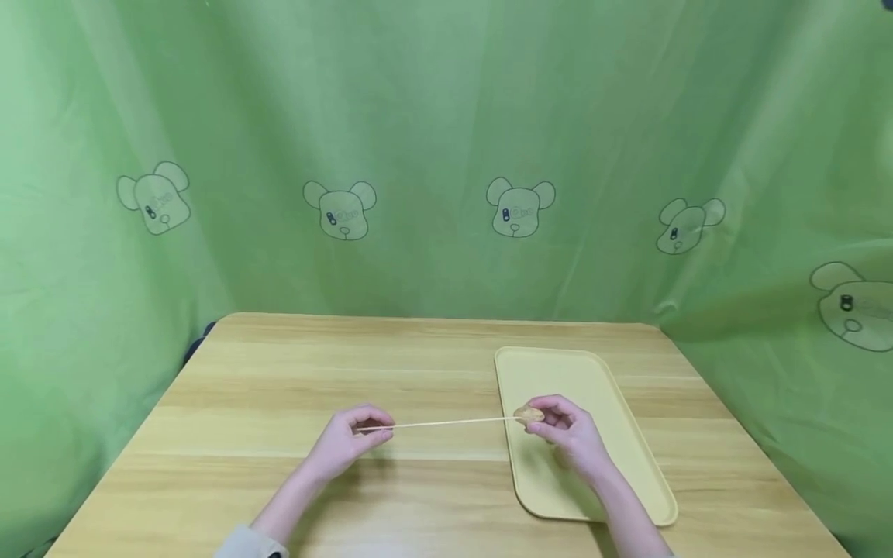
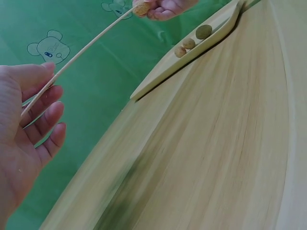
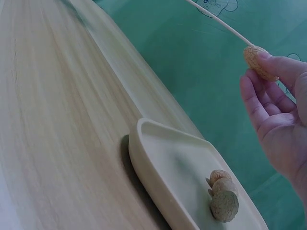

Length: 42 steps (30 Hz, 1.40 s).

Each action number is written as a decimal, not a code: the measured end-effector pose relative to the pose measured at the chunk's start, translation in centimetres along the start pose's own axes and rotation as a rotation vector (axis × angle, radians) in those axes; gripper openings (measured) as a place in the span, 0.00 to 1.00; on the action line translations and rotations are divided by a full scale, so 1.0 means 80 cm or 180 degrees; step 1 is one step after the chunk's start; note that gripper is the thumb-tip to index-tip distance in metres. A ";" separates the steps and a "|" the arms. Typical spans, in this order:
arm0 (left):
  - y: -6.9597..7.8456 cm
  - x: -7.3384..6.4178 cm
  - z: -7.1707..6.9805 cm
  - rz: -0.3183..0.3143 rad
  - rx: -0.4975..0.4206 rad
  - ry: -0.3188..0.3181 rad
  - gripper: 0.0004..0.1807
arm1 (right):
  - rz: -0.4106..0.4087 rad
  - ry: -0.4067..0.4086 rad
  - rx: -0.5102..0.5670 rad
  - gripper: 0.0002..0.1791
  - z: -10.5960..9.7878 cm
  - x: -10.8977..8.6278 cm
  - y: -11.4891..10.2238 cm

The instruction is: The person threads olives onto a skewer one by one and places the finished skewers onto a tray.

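In the head view, my left hand [image 1: 352, 439] pinches one end of a thin wooden skewer [image 1: 449, 422] between thumb and fingers. The skewer runs nearly level to the right, above the table. Its other end meets a tan, rough-surfaced oval piece [image 3: 259, 63], pinched between the thumb and fingers of my right hand [image 1: 568, 434]. Whether the tip has pierced the piece, I cannot tell. Both hands are raised, the right one over a pale yellow tray [image 1: 558, 372]. On that tray, two small tan round pieces [image 2: 180, 51] and a larger greenish-brown one [image 2: 204, 32] lie close together.
A wooden table [image 1: 335, 356] lies under everything, with the tray on its right side. Green curtains [image 1: 425, 116] printed with bear heads hang behind the table and at both sides.
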State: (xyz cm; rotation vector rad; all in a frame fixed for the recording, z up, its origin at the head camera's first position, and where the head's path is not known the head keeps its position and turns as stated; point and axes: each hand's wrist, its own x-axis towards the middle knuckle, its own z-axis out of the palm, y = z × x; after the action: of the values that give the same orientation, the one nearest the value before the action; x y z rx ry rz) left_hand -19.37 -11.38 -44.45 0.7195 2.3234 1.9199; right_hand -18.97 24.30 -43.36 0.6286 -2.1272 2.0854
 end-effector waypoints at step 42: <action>-0.004 0.001 0.010 0.0095 -0.0205 0.0246 0.02 | -0.0287 -0.0349 0.0233 0.15 0.003 -0.004 0.001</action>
State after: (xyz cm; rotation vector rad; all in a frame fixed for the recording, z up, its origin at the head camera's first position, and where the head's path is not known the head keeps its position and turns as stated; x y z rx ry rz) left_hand -19.27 -10.70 -44.90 0.6902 2.2946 2.0608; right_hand -18.68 24.10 -43.58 0.8497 -2.0426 2.1353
